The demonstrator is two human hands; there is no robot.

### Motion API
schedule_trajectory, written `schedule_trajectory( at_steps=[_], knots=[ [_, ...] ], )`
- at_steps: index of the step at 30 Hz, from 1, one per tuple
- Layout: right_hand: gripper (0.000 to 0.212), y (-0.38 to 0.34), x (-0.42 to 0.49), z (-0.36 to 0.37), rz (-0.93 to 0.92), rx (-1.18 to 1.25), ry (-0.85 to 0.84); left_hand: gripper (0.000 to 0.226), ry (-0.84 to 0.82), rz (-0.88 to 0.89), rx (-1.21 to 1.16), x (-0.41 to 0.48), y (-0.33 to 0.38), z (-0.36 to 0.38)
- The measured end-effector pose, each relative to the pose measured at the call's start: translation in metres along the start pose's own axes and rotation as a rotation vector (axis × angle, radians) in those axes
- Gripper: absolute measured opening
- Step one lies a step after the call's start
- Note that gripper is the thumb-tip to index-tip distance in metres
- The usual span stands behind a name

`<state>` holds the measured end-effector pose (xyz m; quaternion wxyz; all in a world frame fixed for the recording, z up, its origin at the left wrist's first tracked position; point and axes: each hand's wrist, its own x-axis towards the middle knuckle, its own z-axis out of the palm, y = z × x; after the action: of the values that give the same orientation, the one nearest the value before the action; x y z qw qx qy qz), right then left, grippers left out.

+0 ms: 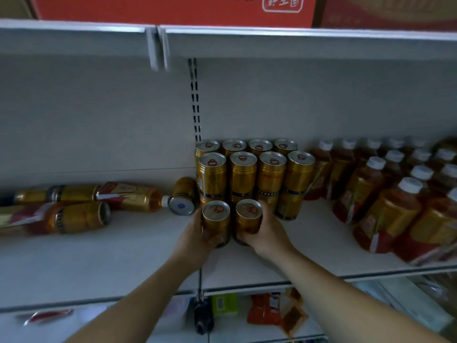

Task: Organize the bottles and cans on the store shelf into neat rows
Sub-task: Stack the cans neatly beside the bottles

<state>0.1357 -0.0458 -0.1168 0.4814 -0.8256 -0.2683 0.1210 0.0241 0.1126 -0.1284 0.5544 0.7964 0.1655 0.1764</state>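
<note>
**A:** What have I got hold of?

**B:** One can each. Your left hand (195,240) wraps the left can (216,222), fingers curled round its side. Your right hand (267,235) does the same to the right can (248,219). Both cans are upright, almost touching each other.

**A:** And where are they?

**B:** On the shelf (123,256), just in front of the left half of the stack (242,172). (Your palms hide their bases, so I cannot tell if they rest on the board.) The stack is gold cans, four across, two tiers high, with a second row behind.

**A:** What lies to the left?

**B:** A tipped can (183,196) lies on its side, touching the stack's left corner with its base facing you. Beyond it, the lying bottles (74,204) sprawl on their sides along the shelf, blurred.

**A:** And to the right?

**B:** The upright bottles (385,194), white-capped and amber, stand in rows beside the stack. Red boxes (173,8) sit on the shelf overhead, and packets (264,310) show on the one below.
</note>
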Motion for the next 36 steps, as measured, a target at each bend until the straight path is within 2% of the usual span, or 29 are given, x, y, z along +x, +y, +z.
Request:
schedule_trajectory(
  at_steps=[3,6,9,11,18,21,25,31,33,36],
  knots=[
    [0.089,0.001,0.002,-0.002,-0.01,-0.058,-0.03,0.059,-0.011,0.003,0.008,-0.002,0.008,-0.002],
    [0.086,-0.005,0.001,-0.01,-0.069,-0.095,-0.014,0.067,-0.03,-0.02,0.148,-0.005,0.016,-0.012],
    [0.086,-0.016,-0.001,-0.017,-0.212,-0.217,0.046,0.083,0.076,-0.164,0.286,-0.01,0.016,-0.031],
    [0.083,-0.028,-0.001,-0.02,-0.328,-0.32,0.07,0.083,0.127,-0.212,0.399,-0.017,0.018,-0.046],
    [0.063,-0.08,-0.009,0.002,-0.55,-0.376,-0.047,0.078,0.153,-0.271,0.591,-0.041,0.019,-0.106],
    [0.066,-0.1,-0.008,0.032,-0.533,-0.364,-0.149,0.078,0.172,-0.277,0.664,-0.05,0.014,-0.136],
    [0.066,-0.124,0.006,0.085,-0.508,-0.502,-0.184,0.077,0.167,-0.257,0.775,-0.053,0.0,-0.182],
    [0.079,-0.135,0.039,0.146,-0.203,-0.86,-0.187,0.087,0.097,-0.206,1.039,-0.033,-0.026,-0.243],
    [0.082,-0.132,0.037,0.159,-0.105,-0.884,-0.189,0.094,0.028,-0.197,1.129,-0.025,-0.035,-0.253],
    [0.09,-0.129,0.027,0.169,-0.071,-0.904,-0.132,0.1,0.001,-0.139,1.228,-0.02,-0.047,-0.263]
  ],
)
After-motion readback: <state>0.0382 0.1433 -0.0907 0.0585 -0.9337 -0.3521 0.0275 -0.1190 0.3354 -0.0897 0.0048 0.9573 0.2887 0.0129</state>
